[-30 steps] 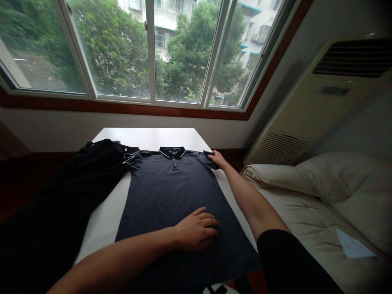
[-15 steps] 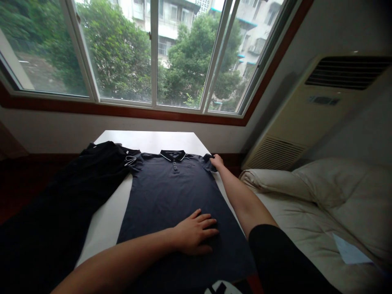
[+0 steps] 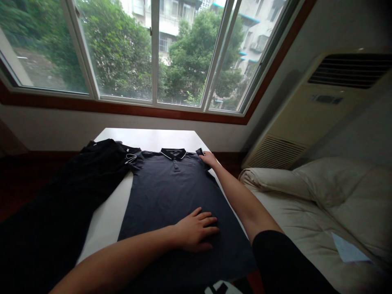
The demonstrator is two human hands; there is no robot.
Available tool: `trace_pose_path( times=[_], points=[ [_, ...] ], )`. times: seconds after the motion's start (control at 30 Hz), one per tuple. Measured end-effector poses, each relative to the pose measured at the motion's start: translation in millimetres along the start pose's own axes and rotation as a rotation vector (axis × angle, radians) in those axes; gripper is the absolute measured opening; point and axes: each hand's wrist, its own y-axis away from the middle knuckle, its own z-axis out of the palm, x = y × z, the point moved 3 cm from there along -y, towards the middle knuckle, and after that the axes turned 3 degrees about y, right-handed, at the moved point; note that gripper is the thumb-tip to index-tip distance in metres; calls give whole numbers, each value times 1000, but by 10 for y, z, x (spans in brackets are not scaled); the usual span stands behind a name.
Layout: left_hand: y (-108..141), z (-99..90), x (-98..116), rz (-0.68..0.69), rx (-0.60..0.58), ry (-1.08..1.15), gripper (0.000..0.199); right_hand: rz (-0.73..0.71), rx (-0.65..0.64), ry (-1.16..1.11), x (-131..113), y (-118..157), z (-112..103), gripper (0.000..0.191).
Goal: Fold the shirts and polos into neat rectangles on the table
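A dark grey polo shirt (image 3: 165,192) with a black, white-edged collar lies face up and spread out, its collar toward the window. My left hand (image 3: 196,230) rests flat on the lower right part of the shirt, fingers spread. At the upper right, my right hand (image 3: 209,159) pinches the cuff of the shirt's right-side sleeve, which is folded inward toward the shoulder. Part of the hem is hidden under my left forearm.
The shirt lies on a white table (image 3: 147,136). Black trousers (image 3: 85,179) with a white drawstring lie along its left side and hang over the edge. A beige sofa (image 3: 284,204) with a sheet of paper (image 3: 349,248) stands at right, near an air conditioner (image 3: 321,102).
My right hand has moved left, bringing the sleeve cuff in toward the shirt's body. My left hand stays where it was on the cloth.
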Motion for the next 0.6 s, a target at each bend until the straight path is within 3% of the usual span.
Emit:
trace_pose_path(
  times=[0.13, 0.37, 0.6],
  points=[
    [0, 5, -3, 2, 2, -1, 62, -17, -112, -24, -87, 126, 238, 37],
    [-19, 13, -13, -2, -11, -4, 62, 146, 100, 64, 124, 196, 298, 36],
    [-34, 3, -19, -7, -19, -1, 64, 174, 151, 173, 99, 138, 446, 41]
  ],
)
